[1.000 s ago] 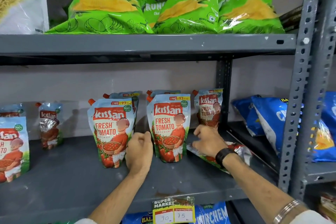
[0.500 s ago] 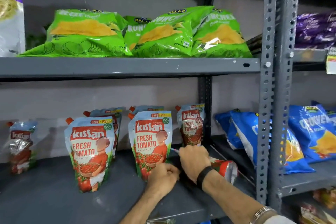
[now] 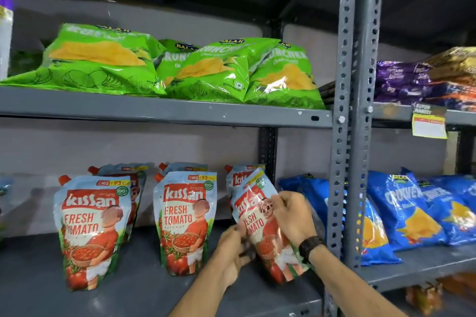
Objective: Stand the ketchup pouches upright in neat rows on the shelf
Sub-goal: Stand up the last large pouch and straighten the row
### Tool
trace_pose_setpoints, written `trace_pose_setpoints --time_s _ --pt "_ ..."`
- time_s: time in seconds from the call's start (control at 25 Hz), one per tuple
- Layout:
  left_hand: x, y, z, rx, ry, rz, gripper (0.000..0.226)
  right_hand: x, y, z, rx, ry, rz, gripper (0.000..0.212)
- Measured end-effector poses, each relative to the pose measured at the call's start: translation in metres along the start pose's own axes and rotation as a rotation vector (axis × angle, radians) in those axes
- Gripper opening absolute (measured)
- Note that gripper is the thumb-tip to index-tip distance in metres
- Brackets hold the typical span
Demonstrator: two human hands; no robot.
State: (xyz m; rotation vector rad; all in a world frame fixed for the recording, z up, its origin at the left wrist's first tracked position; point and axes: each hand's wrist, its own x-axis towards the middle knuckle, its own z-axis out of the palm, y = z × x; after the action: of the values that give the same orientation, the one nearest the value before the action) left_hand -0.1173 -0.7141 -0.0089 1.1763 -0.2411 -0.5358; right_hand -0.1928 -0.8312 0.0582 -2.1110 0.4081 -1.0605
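Note:
Both hands grip one ketchup pouch at the right end of the grey shelf; it leans left, its base near the shelf. My left hand clasps its lower left edge. My right hand, with a black watch, grips its right side. Two front pouches stand upright to the left, one at the left and one in the middle. More pouches stand behind them, and one stands just behind the held pouch.
A perforated grey upright post rises right of my hands. Blue chip bags fill the neighbouring shelf. Green chip bags lie on the shelf above. A yellow price tag hangs at the right.
The pouch that lay flat at the shelf's right end has been lifted and turned nearly upright. My left hand moved from the middle pouch to this one. The camera tilted up and right.

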Motion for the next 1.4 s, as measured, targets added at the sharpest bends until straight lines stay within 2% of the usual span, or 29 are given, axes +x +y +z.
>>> trace_pose_setpoints --time_s 0.08,0.2,0.36,0.48,0.72,1.04,1.4 --pt "0.0 0.014 0.004 -0.096 0.024 0.052 0.019 0.005 0.0 -0.005 0.174 0.04 0.104 0.036" --pt "-0.004 0.035 0.012 -0.039 0.102 0.165 0.018 0.015 0.003 -0.001 0.421 0.076 0.27 0.03" --pt "-0.01 0.055 0.023 0.104 0.248 0.33 0.009 0.03 0.012 0.014 0.562 0.12 0.404 0.027" --pt "-0.009 0.063 0.022 0.144 0.265 0.406 0.008 0.034 0.015 0.017 0.675 0.106 0.467 0.025" --pt "-0.002 0.065 0.019 0.215 0.289 0.444 0.024 0.043 0.026 0.029 0.764 0.076 0.512 0.025" --pt "0.026 0.051 0.018 0.225 0.338 0.444 0.012 0.052 0.044 0.042 0.734 0.109 0.531 0.026" --pt "0.032 0.034 0.007 0.21 0.294 0.447 0.02 0.041 0.06 0.056 0.688 0.07 0.473 0.024"
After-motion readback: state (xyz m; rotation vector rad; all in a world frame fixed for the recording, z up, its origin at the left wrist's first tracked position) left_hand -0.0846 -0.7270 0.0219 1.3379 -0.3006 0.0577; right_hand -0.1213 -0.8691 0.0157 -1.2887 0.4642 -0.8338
